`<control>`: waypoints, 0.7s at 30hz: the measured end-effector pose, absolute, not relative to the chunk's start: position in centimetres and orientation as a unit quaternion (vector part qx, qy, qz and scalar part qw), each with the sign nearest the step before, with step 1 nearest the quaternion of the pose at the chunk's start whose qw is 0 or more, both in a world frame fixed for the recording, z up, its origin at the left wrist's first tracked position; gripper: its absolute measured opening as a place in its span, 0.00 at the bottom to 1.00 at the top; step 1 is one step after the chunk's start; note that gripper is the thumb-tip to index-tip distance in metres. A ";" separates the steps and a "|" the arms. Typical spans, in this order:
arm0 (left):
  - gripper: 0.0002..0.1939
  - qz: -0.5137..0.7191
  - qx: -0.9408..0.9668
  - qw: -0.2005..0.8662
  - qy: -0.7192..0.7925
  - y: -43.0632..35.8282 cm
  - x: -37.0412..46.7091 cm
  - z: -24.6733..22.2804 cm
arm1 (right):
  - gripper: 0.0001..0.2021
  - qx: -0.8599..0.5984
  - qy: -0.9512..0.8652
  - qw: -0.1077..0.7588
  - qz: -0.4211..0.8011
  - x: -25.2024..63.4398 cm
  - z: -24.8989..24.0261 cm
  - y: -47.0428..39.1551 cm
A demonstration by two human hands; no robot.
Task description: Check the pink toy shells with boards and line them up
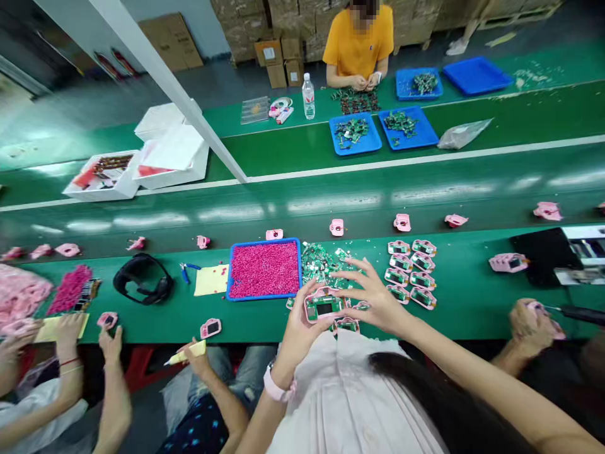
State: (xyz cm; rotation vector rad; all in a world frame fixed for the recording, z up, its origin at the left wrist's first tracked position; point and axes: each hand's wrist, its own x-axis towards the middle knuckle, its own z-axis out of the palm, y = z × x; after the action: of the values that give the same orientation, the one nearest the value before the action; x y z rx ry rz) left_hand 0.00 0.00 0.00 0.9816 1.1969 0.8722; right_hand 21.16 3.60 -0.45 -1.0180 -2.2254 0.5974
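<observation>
My left hand (302, 331) grips a pink toy-camera housing (325, 305) with a green circuit board and a dark screen showing in it. My right hand (375, 299) is spread at the housing's right side, its fingertips close to or touching the edge. Beneath them, partly hidden, lie further pink housings (347, 325). Just beyond is a loose heap of small green circuit boards (324, 261). To the right, several pink housings with boards (410, 272) lie in two columns.
Left of the heap stands a blue-rimmed tray (229, 277) of small magenta parts. Near it are a yellow sheet (210, 281), blue pliers (188, 271) and a black headset (143, 279). Pink housings (336, 227) line the conveyor. Co-workers' hands (532, 331) work on both sides.
</observation>
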 end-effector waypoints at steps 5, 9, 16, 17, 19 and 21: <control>0.31 0.360 0.434 0.635 0.528 0.3 0.6 -0.2 | 0.12 -0.368 -0.848 0.302 0.235 21.5 -0.4 3.3; 0.29 0.339 0.467 0.625 0.526 0.1 1.0 -0.6 | 0.12 -0.363 -0.850 0.289 0.250 21.8 -0.4 3.2; 0.26 0.366 0.460 0.591 0.552 0.2 1.1 -0.8 | 0.14 -0.421 -0.785 0.320 0.321 21.1 -1.0 3.1; 0.26 0.373 0.456 0.585 0.557 0.2 1.1 -0.8 | 0.15 -0.442 -0.764 0.327 0.338 20.9 -1.2 2.9; 0.27 0.387 0.451 0.572 0.566 0.2 1.1 -0.9 | 0.15 -0.492 -0.713 0.335 0.370 20.2 -1.4 2.5; 0.26 0.395 0.451 0.561 0.571 0.1 1.2 -1.0 | 0.09 -0.533 -0.673 0.335 0.389 19.7 -1.6 2.0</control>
State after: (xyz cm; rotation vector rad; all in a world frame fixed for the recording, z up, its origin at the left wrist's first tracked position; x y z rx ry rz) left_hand 1.15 0.07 -1.00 1.0634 1.3455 0.9312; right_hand 19.66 1.96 -1.59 -1.3899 -1.7559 1.0154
